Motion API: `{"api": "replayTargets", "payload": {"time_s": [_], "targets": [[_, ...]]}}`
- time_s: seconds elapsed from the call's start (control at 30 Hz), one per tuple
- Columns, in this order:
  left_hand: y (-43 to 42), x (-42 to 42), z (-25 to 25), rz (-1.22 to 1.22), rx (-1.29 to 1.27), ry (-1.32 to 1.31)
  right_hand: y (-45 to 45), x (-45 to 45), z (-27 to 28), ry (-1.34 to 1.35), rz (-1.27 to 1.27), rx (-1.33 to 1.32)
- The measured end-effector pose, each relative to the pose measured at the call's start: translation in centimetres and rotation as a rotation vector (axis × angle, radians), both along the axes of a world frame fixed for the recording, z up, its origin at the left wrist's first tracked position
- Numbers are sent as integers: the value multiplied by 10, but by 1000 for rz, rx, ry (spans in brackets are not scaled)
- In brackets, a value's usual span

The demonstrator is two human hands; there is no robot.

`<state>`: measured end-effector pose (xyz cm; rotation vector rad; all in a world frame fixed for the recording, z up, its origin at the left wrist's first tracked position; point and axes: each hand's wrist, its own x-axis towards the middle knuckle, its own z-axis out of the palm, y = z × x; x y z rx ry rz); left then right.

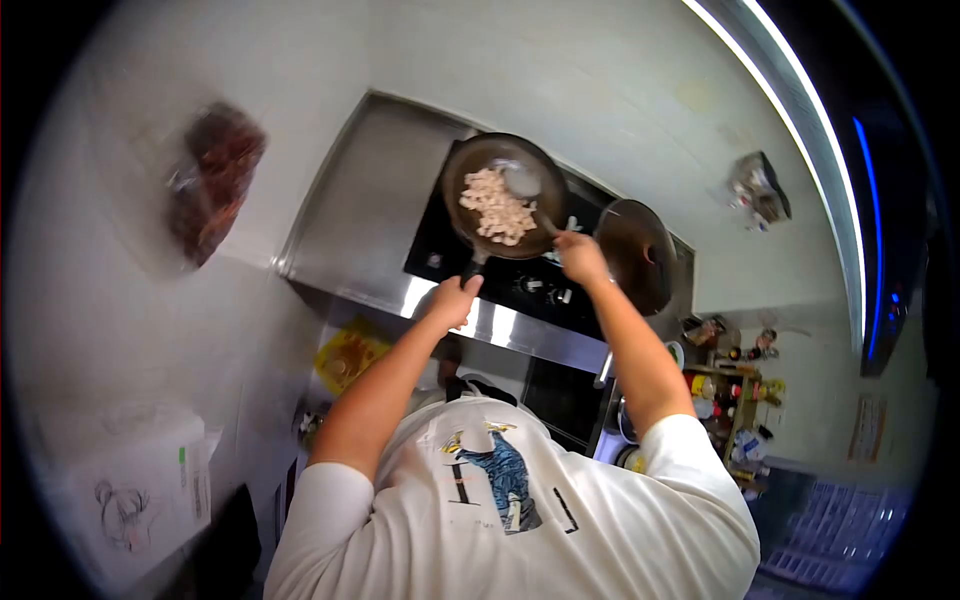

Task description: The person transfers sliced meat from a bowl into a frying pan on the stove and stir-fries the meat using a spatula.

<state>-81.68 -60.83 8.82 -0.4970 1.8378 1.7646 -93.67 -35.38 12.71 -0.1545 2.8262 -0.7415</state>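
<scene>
A dark round pan (pixel 478 150) is over the left part of the black stove (pixel 426 240). Pale chopped pieces (pixel 497 210) lie in it, mostly towards its left and middle. My left hand (pixel 455 303) is wrapped round the pan's handle (pixel 474 267) at the near side. My right hand (pixel 580 256) grips a utensil that reaches over the pan's right rim. The round metal head of this utensil (pixel 521 181), somewhat blurred, is inside the pan beside the pieces.
A second dark pan or wok (pixel 630 245) stands at the right of the stove. Steel counter (pixel 375 195) lies to the left. Bottles and jars (pixel 705 385) fill a rack at the right. A yellow bag (pixel 347 355) is below the counter's front edge.
</scene>
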Motion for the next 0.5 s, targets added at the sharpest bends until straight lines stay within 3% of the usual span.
{"api": "replayTargets", "payload": {"time_s": [0.03,0.1,0.17,0.23,0.27,0.37,0.5], "targets": [[1,0,-5,17,-23,19,11,-1,-28,-9,24,70],[1,-2,4,-9,-18,-5,-12,17,-11,-19,-87,182],[0,-1,14,21,-31,-16,-20,17,8,21,-52,153],[-1,0,8,22,-3,-15,-20,26,45,-142,-69,67],[0,-2,8,15,-1,-16,-10,30,26,-96,6,6],[2,4,13,22,6,-27,-30,67,7,-165,-86,-11],[1,1,2,9,-21,37,-16,39,28,-238,-24,-1]]}}
